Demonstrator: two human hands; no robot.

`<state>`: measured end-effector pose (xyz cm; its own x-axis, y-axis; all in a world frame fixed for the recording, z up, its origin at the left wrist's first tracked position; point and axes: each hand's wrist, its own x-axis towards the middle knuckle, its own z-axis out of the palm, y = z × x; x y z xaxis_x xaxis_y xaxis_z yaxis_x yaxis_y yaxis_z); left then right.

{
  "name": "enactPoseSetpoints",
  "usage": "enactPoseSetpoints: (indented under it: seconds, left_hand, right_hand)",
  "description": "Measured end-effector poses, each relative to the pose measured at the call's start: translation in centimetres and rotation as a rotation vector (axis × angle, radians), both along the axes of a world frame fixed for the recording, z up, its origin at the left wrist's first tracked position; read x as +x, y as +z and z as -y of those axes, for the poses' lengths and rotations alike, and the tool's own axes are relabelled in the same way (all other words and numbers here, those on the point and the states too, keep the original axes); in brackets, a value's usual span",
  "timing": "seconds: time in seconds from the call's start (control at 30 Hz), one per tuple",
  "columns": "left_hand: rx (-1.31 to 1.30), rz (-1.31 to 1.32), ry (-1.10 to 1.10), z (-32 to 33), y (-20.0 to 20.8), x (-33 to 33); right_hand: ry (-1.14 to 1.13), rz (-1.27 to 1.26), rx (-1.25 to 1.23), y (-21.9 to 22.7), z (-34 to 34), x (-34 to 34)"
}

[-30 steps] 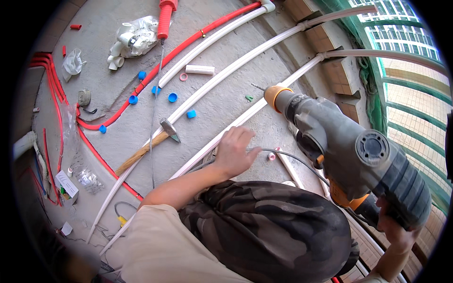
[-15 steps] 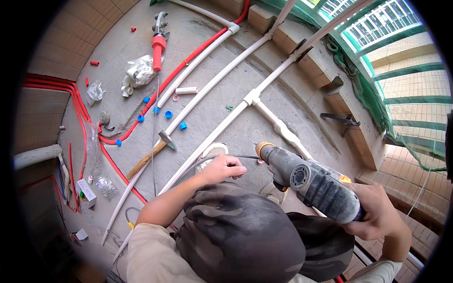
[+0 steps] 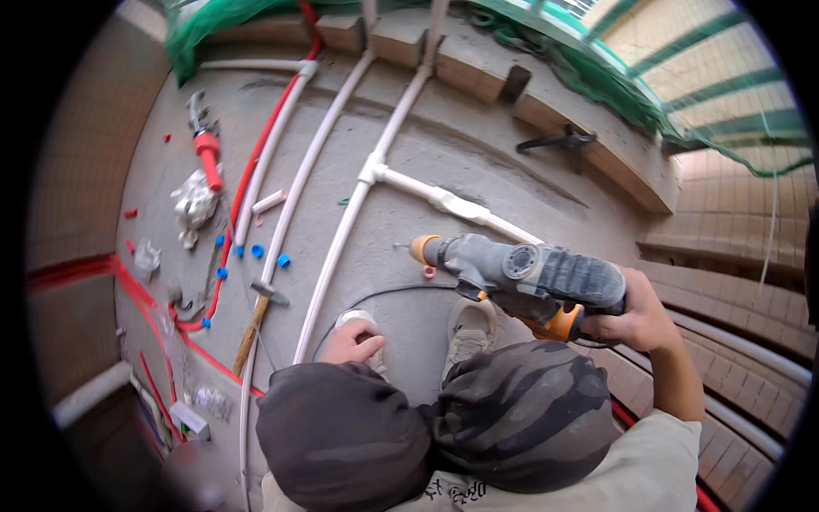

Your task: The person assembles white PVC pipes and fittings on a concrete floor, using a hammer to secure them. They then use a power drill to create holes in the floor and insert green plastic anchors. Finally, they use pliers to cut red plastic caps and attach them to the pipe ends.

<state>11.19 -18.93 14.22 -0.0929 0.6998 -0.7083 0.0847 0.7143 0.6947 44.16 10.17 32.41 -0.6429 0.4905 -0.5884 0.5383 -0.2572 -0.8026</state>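
My right hand (image 3: 640,316) is wrapped round the rear handle of a dusty grey and orange rotary hammer drill (image 3: 546,271). The drill lies level above the floor on the right, its orange collar and short bit pointing left. Beyond my left knee is my left hand (image 3: 351,341), its fingers curled in with nothing visible in them; the knee hides its wrist. A dark cable (image 3: 384,294) curves along the floor past my shoes (image 3: 471,328). White pipe (image 3: 448,201) with a tee joint runs just beyond the drill.
A hammer (image 3: 270,294) leans across pipes on the left. Red conduit (image 3: 269,136), blue caps (image 3: 283,261), a plastic bag (image 3: 196,203) and a red-handled tool (image 3: 207,158) lie farther left. A block ledge (image 3: 589,158) with green netting (image 3: 546,51) edges the far side.
My view has turned, so the floor items sit farther left and lower. My left hand has drawn back behind the knee. The drill stays in my right hand, its orange underside now showing.
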Motion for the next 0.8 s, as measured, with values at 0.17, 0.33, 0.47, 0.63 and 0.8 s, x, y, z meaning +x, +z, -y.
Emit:
enactPoseSetpoints:
  seconds: [0.17,0.33,0.47,0.63,0.8]
  left_hand:
    - [0.426,-1.12,-0.248,-3.9,-8.4,-6.6]
    - [0.521,-0.952,-0.263,-7.3,-14.7,-7.3]
    - [0.368,-0.885,-0.223,-7.6,-14.3,-5.8]
    - [0.514,-1.071,-0.134,-8.7,-12.7,-7.0]
    - [0.631,-1.087,-0.024,-8.6,-15.3,-7.6]
  right_hand:
    - [0.075,0.067,0.123,-2.0,3.3,4.1]
    - [0.079,0.057,0.276,-3.8,6.6,6.6]
    - [0.056,0.099,0.282,-3.7,6.0,5.1]
    - [0.026,0.149,0.177,-2.2,3.3,1.0]
    - [0.024,0.217,0.109,-0.1,1.8,-3.1]
